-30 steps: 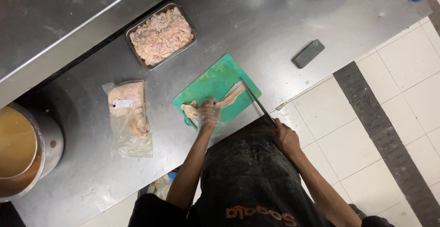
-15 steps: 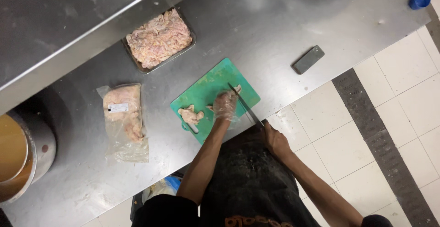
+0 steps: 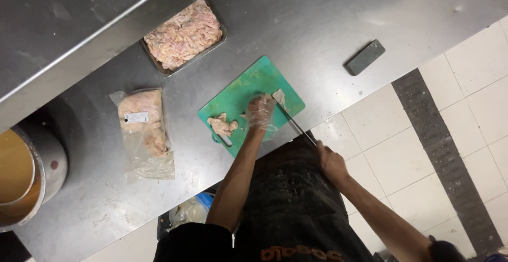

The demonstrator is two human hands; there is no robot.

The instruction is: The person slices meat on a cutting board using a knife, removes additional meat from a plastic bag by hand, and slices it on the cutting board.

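The right hand (image 3: 329, 161) grips a knife (image 3: 294, 124), blade angled onto the green cutting board (image 3: 238, 90). The gloved left hand (image 3: 261, 111) presses flat on pale raw chicken (image 3: 279, 98), having shifted right from the cut piece (image 3: 222, 126). Beyond sits a tray of sliced meat (image 3: 182, 34).

A steel counter (image 3: 296, 34) runs across the view from 8 o'clock to 2 o'clock. At its centre lies a green cutting board (image 3: 238, 95). At 11 o'clock from the board sits a metal tray (image 3: 184, 34) of raw meat. At 9 o'clock lies a clear bag (image 3: 144, 129) of meat. At 2 o'clock lies a dark phone (image 3: 364, 57). A big pot (image 3: 32, 177) stands at the far 8 o'clock end.
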